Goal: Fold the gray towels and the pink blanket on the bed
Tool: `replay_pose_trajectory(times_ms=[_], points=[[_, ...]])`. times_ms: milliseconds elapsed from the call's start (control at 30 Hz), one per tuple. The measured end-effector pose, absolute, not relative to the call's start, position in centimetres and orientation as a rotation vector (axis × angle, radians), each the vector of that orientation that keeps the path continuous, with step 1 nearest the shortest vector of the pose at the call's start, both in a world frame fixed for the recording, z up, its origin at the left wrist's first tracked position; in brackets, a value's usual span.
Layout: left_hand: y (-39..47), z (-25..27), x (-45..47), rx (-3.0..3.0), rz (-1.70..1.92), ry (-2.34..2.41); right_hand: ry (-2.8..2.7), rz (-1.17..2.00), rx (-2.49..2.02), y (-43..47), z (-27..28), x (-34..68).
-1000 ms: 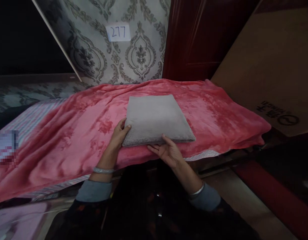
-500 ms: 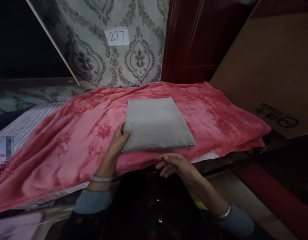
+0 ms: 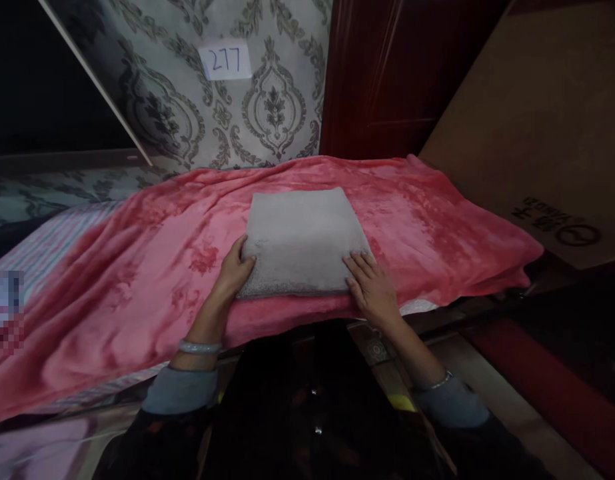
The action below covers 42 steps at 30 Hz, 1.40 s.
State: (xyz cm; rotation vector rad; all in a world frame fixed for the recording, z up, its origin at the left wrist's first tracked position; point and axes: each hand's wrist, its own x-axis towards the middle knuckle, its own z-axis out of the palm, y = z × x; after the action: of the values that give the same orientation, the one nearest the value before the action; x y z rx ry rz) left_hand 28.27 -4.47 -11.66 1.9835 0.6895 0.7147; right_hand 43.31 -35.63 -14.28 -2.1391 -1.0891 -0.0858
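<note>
A flat, square grey plush cushion cover [image 3: 300,233] lies on a pink blanket [image 3: 187,293]; whether it has anything inside, I cannot tell. My left hand [image 3: 232,272] grips its left edge, thumb on top, with the other fingers partly hidden along the side. On the near right corner rests my right hand [image 3: 374,290], palm down, its fingers stretched over the grey surface.
Behind the blanket is a patterned wall with a paper card [image 3: 224,60] marked 277. A dark screen [image 3: 52,87] stands at left. To the right are a dark red door [image 3: 377,73] and a large cardboard box [image 3: 527,127]. Striped bedding [image 3: 62,240] shows at left.
My right hand has moved up and forward from in front of the blanket's near edge onto the cover's right corner. My left hand keeps its hold on the left edge.
</note>
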Motion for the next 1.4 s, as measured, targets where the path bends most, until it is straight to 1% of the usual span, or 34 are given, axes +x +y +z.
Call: replay_pose_trajectory(times_ms=[133, 233, 300, 367, 467, 533, 633, 767, 867, 967, 1100, 1200, 1300, 1400], points=[[-5.4, -9.5, 28.3, 2.248, 0.755, 0.794, -1.08, -0.07, -2.115, -35.6, -13.0, 44.1], [-7.6, -7.8, 29.4, 2.501, 0.745, 0.543, -1.104, -0.091, -2.087, -34.2, -11.1, 45.4], [-9.5, -7.5, 30.5, 2.637, 0.594, 0.308, -1.181, -0.091, -2.079, -32.6, -10.2, 46.0], [-11.2, -7.8, 31.6, 2.762, 0.397, 0.182, -1.295, -0.026, -2.084, -31.2, -9.9, 46.2], [-12.5, -8.8, 32.3, 2.909, 0.161, 0.181, -1.415, 0.097, -2.123, -30.0, -10.6, 45.9], [-12.6, -9.3, 32.3, 2.959, 0.095, 0.193, -1.437, 0.116, -2.153, -29.9, -11.2, 45.6], [-12.2, -9.3, 32.0, 2.985, 0.092, 0.197, -1.45, 0.109, -2.156, -30.0, -11.4, 45.9], [-12.1, -9.3, 32.0, 2.994, 0.098, 0.196, -1.481, 0.162, -2.127, -29.3, -9.8, 47.6], [-12.4, -9.2, 32.0, 2.999, 0.098, 0.204, -1.493, 0.1, -2.159, -28.5, -8.9, 48.8], [-12.2, -8.9, 31.6, 2.974, 0.075, 0.233, -1.531, 0.076, -2.23, -28.2, -9.4, 49.2], [-9.3, -7.6, 31.9, 2.799, -0.018, 0.115, -1.55, 0.179, -2.243, -28.1, -10.0, 50.1], [-6.3, -6.2, 34.2, 2.717, 0.13, 0.119, -1.552, 0.232, -2.216, -26.7, -8.6, 51.7], [-4.6, -5.2, 38.2, 2.781, 0.179, 0.288, -1.439, 0.106, -2.233, -23.6, -6.7, 53.5], [-4.6, -5.3, 41.6, 2.873, 0.157, 0.43, -1.323, -0.038, -2.338, -20.6, -6.4, 54.6]])
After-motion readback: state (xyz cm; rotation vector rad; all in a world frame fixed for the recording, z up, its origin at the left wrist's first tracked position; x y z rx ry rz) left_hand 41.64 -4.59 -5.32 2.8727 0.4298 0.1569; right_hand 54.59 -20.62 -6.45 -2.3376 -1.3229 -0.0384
